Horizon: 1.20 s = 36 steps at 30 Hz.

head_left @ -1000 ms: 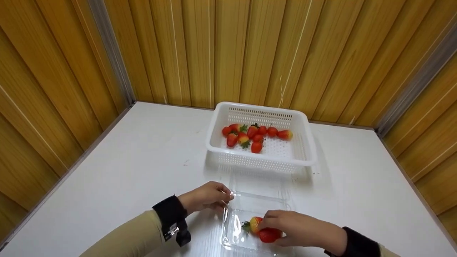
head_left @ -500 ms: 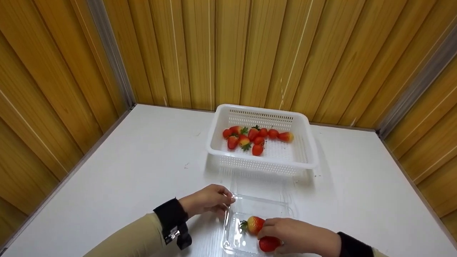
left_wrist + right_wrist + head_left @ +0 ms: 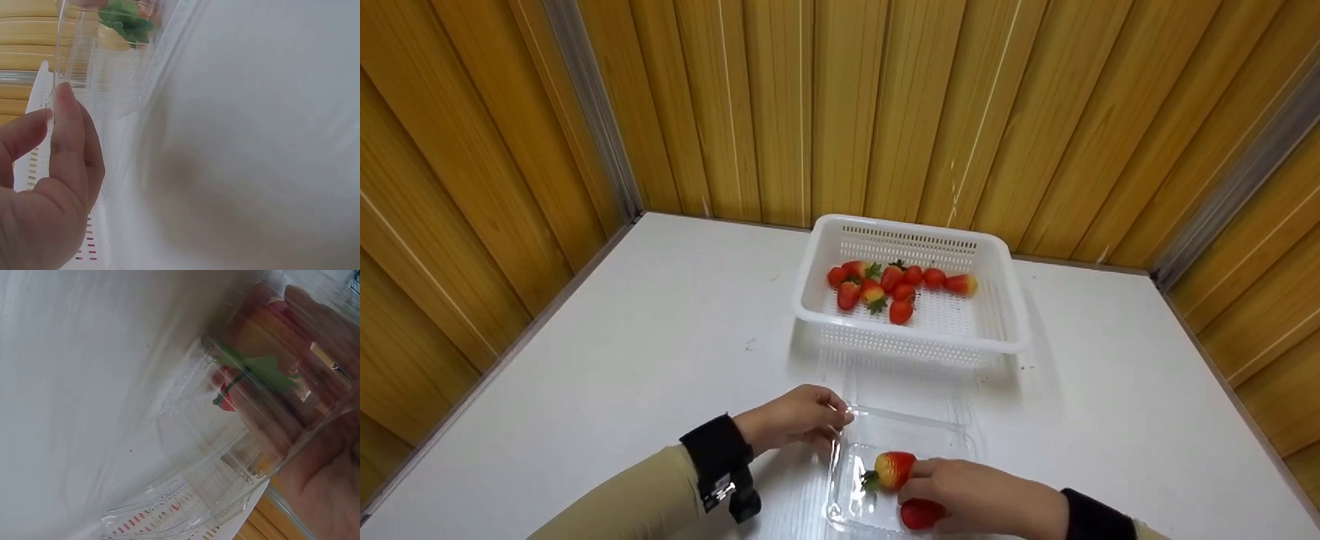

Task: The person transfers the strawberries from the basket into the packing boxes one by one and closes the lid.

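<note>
A clear plastic box (image 3: 911, 429) lies open near the table's front edge. My left hand (image 3: 801, 417) pinches its left rim between thumb and fingers, as the left wrist view also shows. Inside the box my right hand (image 3: 979, 491) grips a red strawberry (image 3: 919, 515), partly hidden by the fingers. Just left of the fingers, a second strawberry (image 3: 895, 471), red and yellow, lies in the box with its leaves pointing left. Through the clear wall in the right wrist view, green leaves (image 3: 270, 373) show beside the right hand's fingers.
Behind the box stands a white perforated basket (image 3: 911, 336) with several strawberries and small round red fruits (image 3: 934, 278) in it. Yellow wood-patterned panels (image 3: 847, 112) wall the white table (image 3: 675, 322) at the back and sides.
My right hand has shifted slightly toward the front edge with its strawberry. The other strawberry has turned a little, its leaves now lower. My left hand keeps its hold on the rim.
</note>
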Each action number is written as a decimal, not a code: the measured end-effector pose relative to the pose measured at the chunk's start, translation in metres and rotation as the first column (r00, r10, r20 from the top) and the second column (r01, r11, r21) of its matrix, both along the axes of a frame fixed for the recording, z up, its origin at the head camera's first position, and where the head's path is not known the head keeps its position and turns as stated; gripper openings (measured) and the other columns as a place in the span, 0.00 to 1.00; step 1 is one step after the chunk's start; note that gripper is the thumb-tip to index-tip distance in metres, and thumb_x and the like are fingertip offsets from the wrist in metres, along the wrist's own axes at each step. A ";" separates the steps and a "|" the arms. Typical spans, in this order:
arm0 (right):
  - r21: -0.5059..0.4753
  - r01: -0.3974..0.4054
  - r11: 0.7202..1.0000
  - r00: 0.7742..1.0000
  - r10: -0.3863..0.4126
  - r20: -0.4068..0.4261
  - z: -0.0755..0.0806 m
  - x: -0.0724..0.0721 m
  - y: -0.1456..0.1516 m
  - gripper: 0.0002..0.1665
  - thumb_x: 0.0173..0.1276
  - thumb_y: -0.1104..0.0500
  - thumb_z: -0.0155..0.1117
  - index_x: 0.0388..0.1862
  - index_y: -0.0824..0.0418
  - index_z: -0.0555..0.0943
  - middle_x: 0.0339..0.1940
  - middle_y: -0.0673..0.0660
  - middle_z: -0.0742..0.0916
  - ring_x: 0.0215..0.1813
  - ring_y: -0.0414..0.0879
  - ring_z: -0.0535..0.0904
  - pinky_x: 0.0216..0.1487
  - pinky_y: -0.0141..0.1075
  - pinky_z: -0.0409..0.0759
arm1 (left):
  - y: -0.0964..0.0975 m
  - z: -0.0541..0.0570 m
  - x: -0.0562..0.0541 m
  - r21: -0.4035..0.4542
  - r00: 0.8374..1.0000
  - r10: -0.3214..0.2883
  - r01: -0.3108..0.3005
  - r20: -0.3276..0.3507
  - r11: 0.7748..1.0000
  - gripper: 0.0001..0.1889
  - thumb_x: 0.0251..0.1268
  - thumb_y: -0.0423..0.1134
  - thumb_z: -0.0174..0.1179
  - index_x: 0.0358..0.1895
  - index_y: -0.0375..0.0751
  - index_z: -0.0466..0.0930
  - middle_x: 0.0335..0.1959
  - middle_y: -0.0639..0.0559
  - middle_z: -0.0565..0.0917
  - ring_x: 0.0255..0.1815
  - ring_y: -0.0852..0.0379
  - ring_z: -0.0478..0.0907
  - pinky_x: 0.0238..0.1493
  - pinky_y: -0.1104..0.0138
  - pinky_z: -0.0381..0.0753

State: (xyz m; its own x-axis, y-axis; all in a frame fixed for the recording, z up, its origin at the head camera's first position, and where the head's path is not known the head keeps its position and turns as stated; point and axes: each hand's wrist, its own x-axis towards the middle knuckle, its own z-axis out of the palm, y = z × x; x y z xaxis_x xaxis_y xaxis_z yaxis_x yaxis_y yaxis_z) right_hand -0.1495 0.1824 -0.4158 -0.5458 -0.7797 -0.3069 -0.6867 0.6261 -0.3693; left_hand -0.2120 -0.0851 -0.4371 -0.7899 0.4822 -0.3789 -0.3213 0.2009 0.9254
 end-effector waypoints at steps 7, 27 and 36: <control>0.001 -0.044 0.999 0.995 0.044 -0.095 -0.004 0.001 0.000 0.22 0.61 0.64 0.76 0.53 0.50 0.84 0.52 0.47 0.85 0.47 0.36 0.78 0.54 0.29 0.84 | 0.002 -0.001 0.001 -0.018 1.000 0.015 -0.015 0.001 1.000 0.02 0.72 0.31 0.60 0.42 0.35 0.79 0.28 0.52 0.78 0.27 0.62 0.77 0.26 0.78 0.79; -0.019 -0.078 0.997 0.975 0.072 -0.209 -0.004 0.005 0.004 0.24 0.62 0.64 0.76 0.58 0.53 0.83 0.55 0.50 0.86 0.55 0.41 0.82 0.57 0.33 0.87 | 0.003 -0.004 0.004 0.032 0.999 0.034 -0.035 0.023 0.999 0.01 0.68 0.33 0.60 0.38 0.39 0.78 0.27 0.52 0.76 0.27 0.62 0.76 0.26 0.77 0.80; -0.029 -0.059 0.998 0.976 0.052 -0.212 0.018 0.002 0.005 0.24 0.61 0.63 0.77 0.57 0.55 0.84 0.53 0.51 0.86 0.53 0.42 0.82 0.55 0.31 0.87 | 0.000 -0.003 0.003 0.012 0.999 0.037 -0.038 0.039 0.999 0.11 0.69 0.39 0.59 0.45 0.33 0.78 0.28 0.51 0.76 0.26 0.60 0.76 0.26 0.75 0.82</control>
